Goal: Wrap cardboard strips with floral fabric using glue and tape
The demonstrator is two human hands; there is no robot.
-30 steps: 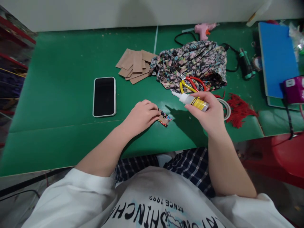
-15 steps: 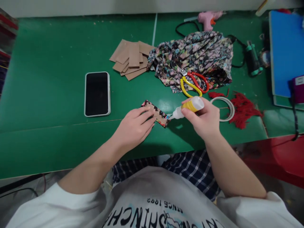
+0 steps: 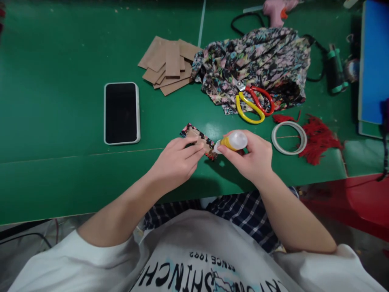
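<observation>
**Glue bottle tipped onto a fabric-wrapped card**

At the centre of the frame the left hand (image 3: 178,162) lies flat, fingers pressed together on a small card (image 3: 199,140) wrapped in patterned fabric, pinning it to the green desk (image 3: 60,121) so it cannot slide. The right hand (image 3: 252,156) pinches a glue bottle (image 3: 232,142) between thumb and fingers, tilted so the nozzle points left and down at the card's right end. The tip seems to touch the card's edge, though the fingers partly hide the contact. Holding the bottle low and nearly level likely keeps the flow small and aimed.

Left of the card lies a phone (image 3: 121,112), face up and well apart from the glue. In the upper middle sits a pile of brown card pieces (image 3: 167,65), and just right of it a heap of the same floral fabric (image 3: 255,61) with scissors (image 3: 253,103) resting on its lower edge. Right of the hands are a tape ring (image 3: 288,138) and red tassels (image 3: 317,140). A glue gun (image 3: 278,8) lies at the top edge, and a blue board (image 3: 373,65) at the far right.
</observation>
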